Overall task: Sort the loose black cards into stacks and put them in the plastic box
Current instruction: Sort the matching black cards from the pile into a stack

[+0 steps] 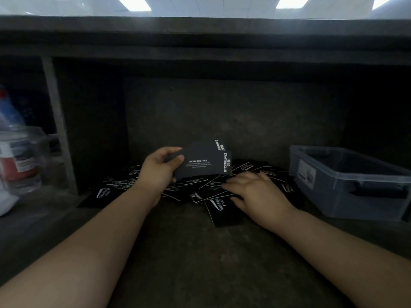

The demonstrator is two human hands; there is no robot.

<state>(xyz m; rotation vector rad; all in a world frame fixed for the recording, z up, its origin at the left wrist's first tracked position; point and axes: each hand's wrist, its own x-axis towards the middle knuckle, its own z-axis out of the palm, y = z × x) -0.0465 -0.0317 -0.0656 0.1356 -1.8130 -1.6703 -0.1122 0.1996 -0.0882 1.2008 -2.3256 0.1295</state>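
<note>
Your left hand (159, 168) grips a small stack of black cards (201, 163) above the loose cards (219, 207) scattered on the worktop (189, 252). Your right hand (255, 193) rests flat on them, fingers straight. The plastic box (347, 185) sits to the right.

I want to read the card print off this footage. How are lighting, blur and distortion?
Head view: dim, ceiling lights glare at the top; on the held cards in the left hand only the big lettering reads; the bottle at the left edge is blurred and the shelf bows.
</note>
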